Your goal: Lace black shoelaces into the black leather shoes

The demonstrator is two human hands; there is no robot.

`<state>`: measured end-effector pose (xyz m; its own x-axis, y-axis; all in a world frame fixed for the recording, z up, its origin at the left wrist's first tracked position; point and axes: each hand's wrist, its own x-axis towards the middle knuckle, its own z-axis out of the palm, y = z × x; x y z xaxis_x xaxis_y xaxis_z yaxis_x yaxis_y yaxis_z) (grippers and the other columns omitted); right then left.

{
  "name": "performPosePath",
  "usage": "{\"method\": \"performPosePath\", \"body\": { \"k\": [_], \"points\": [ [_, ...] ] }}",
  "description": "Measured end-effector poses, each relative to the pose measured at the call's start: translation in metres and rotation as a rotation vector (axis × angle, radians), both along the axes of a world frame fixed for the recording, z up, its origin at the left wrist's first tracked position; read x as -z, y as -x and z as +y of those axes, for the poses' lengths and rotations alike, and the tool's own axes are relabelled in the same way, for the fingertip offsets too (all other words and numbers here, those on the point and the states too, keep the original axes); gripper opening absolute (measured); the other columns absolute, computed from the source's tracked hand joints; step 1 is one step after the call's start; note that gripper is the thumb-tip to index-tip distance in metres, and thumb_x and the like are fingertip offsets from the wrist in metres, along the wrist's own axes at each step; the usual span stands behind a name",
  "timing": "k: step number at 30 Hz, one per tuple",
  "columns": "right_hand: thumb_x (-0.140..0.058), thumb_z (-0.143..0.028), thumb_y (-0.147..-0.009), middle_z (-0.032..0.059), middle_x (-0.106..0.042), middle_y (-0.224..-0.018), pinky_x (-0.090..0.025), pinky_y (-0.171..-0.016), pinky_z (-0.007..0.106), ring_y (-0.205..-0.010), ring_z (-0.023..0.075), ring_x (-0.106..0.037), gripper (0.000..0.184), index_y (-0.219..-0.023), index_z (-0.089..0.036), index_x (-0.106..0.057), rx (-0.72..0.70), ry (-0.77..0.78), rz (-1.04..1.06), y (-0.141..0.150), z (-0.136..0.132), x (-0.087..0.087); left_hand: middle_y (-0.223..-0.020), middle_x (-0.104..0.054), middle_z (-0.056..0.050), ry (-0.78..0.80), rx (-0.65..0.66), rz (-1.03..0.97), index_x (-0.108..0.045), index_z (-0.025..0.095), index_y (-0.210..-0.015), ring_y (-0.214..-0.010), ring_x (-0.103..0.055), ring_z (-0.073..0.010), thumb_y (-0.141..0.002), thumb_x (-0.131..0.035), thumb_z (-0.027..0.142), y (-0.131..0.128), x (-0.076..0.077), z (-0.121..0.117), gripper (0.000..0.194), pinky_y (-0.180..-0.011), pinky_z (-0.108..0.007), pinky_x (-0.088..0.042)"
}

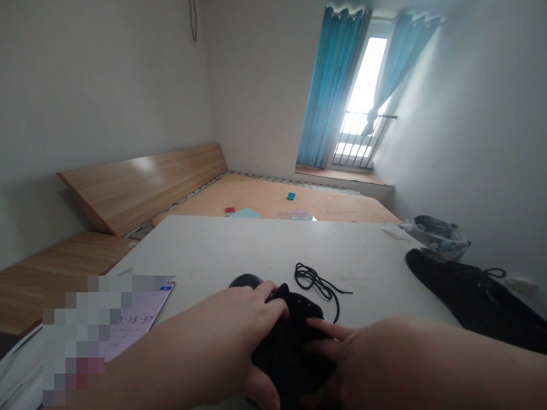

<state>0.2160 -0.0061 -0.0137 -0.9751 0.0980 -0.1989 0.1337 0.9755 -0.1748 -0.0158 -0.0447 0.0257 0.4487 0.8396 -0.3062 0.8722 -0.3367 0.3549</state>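
A black shoe [294,336] lies on the white table [239,250] just in front of me. My left hand [248,319] grips its left side, fingers curled over the top edge. My right hand [342,353] presses on its right side, fingers laid across the black upper. A loose black shoelace [318,285] lies coiled on the table just beyond the shoe, touched by neither hand.
A second black shoe [465,293] with a lace rests at the table's right edge. A phone [132,322] showing a timer lies at the left. Behind the table is a bare wooden bed platform [273,199] with small items, and a window with blue curtains [329,85].
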Motion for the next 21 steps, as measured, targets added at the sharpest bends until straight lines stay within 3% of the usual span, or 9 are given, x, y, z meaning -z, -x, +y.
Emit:
{"method": "performPosePath", "body": {
  "k": [2,5,9,13,17,21],
  "points": [
    [-0.082,-0.012,-0.057,-0.0025,-0.076,-0.093,-0.029,-0.117,0.044,-0.114,0.0259,-0.062,0.020,-0.060,-0.027,-0.069,-0.127,0.039,-0.068,0.006,0.002,0.007,-0.127,-0.057,-0.010,0.002,-0.002,-0.001,-0.063,0.025,-0.118,-0.108,-0.059,-0.0367,-0.059,-0.083,0.047,-0.001,0.000,0.000,0.066,-0.089,-0.050,-0.051],
    [-0.073,-0.021,-0.073,-0.0034,-0.076,-0.090,-0.036,-0.113,0.043,-0.115,0.0235,-0.062,0.014,-0.075,-0.035,-0.074,0.080,0.029,-0.019,0.011,-0.003,0.034,-0.129,-0.056,-0.010,0.016,-0.015,0.010,-0.063,0.024,-0.119,-0.108,-0.059,-0.0370,-0.057,-0.086,0.043,-0.002,-0.001,0.000,0.068,-0.090,-0.050,-0.051],
    [-0.062,-0.032,-0.085,-0.0048,-0.074,-0.108,-0.040,-0.110,0.041,-0.117,0.0203,-0.060,0.025,-0.106,-0.043,-0.071,0.266,0.028,-0.022,0.005,-0.008,0.061,-0.129,-0.057,-0.009,0.015,-0.029,0.005,-0.064,0.026,-0.118,-0.107,-0.059,-0.0366,-0.054,-0.088,0.038,-0.002,0.000,0.000,0.070,-0.089,-0.049,-0.052],
    [-0.058,-0.038,-0.088,-0.0010,-0.073,-0.112,-0.034,-0.114,0.046,-0.125,0.0234,-0.055,0.030,-0.117,-0.036,-0.067,0.223,0.050,-0.114,-0.002,-0.004,0.061,-0.129,-0.057,-0.009,0.011,-0.025,0.012,-0.063,0.026,-0.119,-0.107,-0.060,-0.0368,-0.056,-0.087,0.042,-0.001,0.000,0.001,0.070,-0.088,-0.050,-0.052],
    [-0.058,-0.033,-0.089,0.0055,-0.077,-0.096,-0.026,-0.119,0.046,-0.127,0.0269,-0.054,0.027,-0.109,-0.023,-0.073,0.110,-0.070,-0.151,0.001,-0.001,0.062,-0.129,-0.056,-0.009,0.001,-0.009,-0.002,-0.063,0.026,-0.119,-0.105,-0.060,-0.0353,-0.058,-0.085,0.045,0.000,0.000,0.003,0.067,-0.088,-0.047,-0.052],
    [-0.065,-0.036,-0.083,0.0033,-0.076,-0.098,-0.025,-0.119,0.042,-0.123,0.0269,-0.056,0.025,-0.104,-0.024,-0.073,0.050,-0.138,-0.109,0.005,-0.006,0.056,-0.127,-0.058,-0.010,-0.018,-0.005,0.001,-0.063,0.026,-0.118,-0.105,-0.061,-0.0357,-0.060,-0.082,0.047,0.000,0.000,0.002,0.064,-0.086,-0.046,-0.053]
  ]
}}
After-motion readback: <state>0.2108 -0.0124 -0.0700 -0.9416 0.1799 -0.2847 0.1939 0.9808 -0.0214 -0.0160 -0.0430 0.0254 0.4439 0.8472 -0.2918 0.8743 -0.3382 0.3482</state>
